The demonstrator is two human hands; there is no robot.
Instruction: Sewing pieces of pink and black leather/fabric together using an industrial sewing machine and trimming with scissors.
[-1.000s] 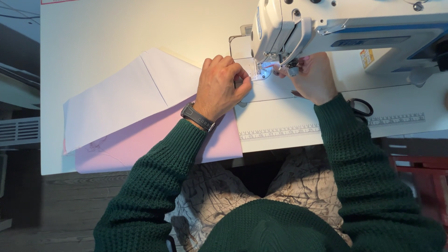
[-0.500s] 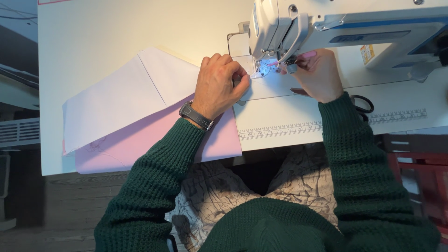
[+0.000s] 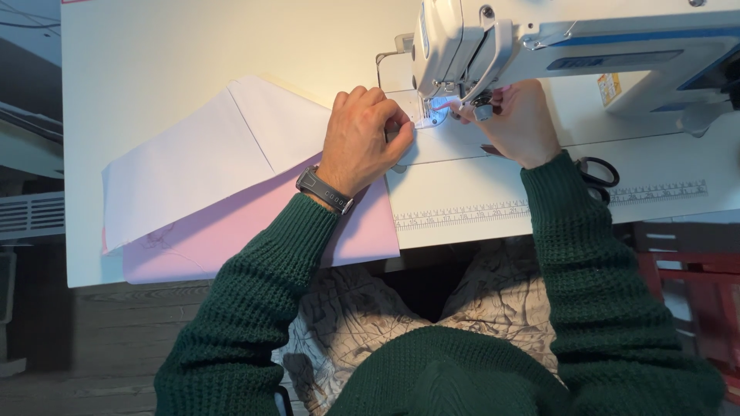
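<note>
My left hand lies knuckles up on the folded white fabric, pinching its edge just left of the lit needle area of the white sewing machine. A pink fabric layer shows beneath the white one and hangs toward the table's front edge. My right hand is behind the needle, under the machine's arm, fingers curled at the presser foot; what it grips is hidden. A dark watch sits on my left wrist.
Black-handled scissors lie on the white table right of my right forearm. A printed ruler strip runs along the table's front edge. Dark floor and a red object lie beyond the table edges.
The view has shifted slightly; both hands stay at the needle, with my right hand nudged a little further under the machine's arm. The fabric lies as before.
</note>
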